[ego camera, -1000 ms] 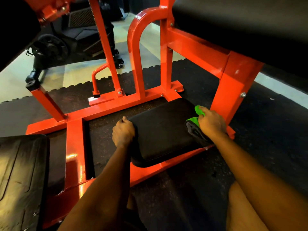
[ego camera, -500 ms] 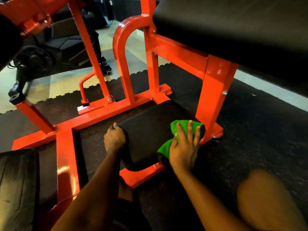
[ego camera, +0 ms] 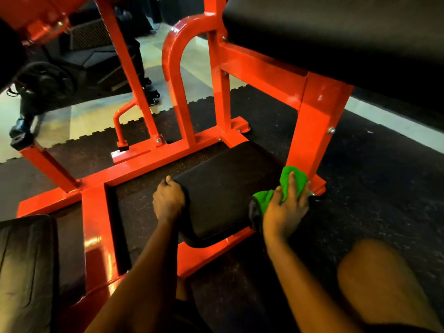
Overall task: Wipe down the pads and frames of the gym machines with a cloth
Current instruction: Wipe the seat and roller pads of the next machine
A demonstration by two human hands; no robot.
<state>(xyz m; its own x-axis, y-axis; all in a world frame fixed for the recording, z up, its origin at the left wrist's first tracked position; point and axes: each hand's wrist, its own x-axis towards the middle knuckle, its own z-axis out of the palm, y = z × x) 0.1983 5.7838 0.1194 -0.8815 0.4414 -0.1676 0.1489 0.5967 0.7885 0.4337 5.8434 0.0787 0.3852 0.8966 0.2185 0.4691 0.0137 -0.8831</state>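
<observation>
From up here I have the left hand (ego camera: 168, 203) curled round the left edge of the low black pad (ego camera: 223, 186), thumb on top. The right hand (ego camera: 286, 207) lies on the pad's right edge, its fingers (ego camera: 291, 181) stretched out over a bunched green cloth (ego camera: 292, 173) and pressing it down, just beside the foot of the orange frame (ego camera: 314, 131). A larger black pad (ego camera: 336, 32) sits on the frame at the upper right. The frame stands on a dark speckled floor mat (ego camera: 384, 188). A bare knee (ego camera: 384, 284) shows at the lower right.
</observation>
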